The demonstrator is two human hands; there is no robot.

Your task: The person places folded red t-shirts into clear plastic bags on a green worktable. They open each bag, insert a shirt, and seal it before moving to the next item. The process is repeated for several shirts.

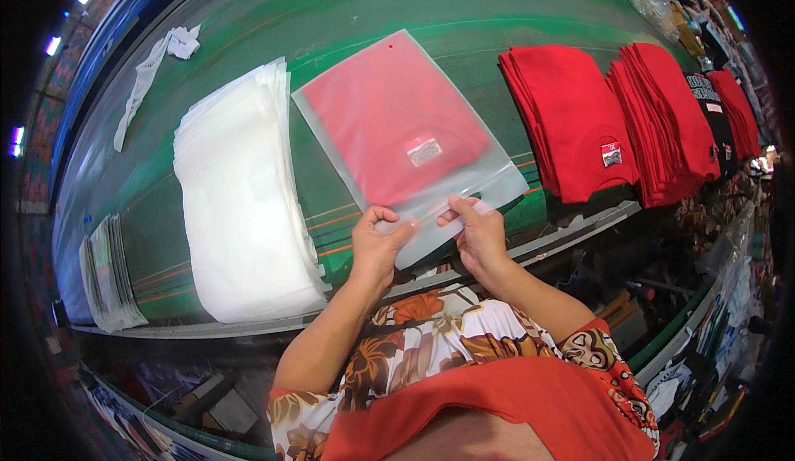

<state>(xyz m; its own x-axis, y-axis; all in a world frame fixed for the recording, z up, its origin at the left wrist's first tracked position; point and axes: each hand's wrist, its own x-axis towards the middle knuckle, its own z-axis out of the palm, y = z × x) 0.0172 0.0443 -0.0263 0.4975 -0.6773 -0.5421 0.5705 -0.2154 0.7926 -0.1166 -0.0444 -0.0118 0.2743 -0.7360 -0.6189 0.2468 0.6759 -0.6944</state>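
Note:
A frosted plastic bag (489,181) lies on the green table in front of me, its near end reaching the table's front edge. Inside it is a folded red shirt (381,113), with a small label showing at the neck. My left hand (379,244) pinches the bag's near edge between thumb and fingers. Just to the right, my right hand (479,234) grips the same edge, thumb and forefinger closed on the plastic. The bag is slightly lifted and creased between my two hands.
A tall stack of white plastic bags (240,188) stands left of me. Farther left is a smaller stack of thin sheets (114,275). Piles of folded red shirts (563,113) line the right side, with a black shirt (714,117) among them. A white cloth strip (145,76) lies at far left.

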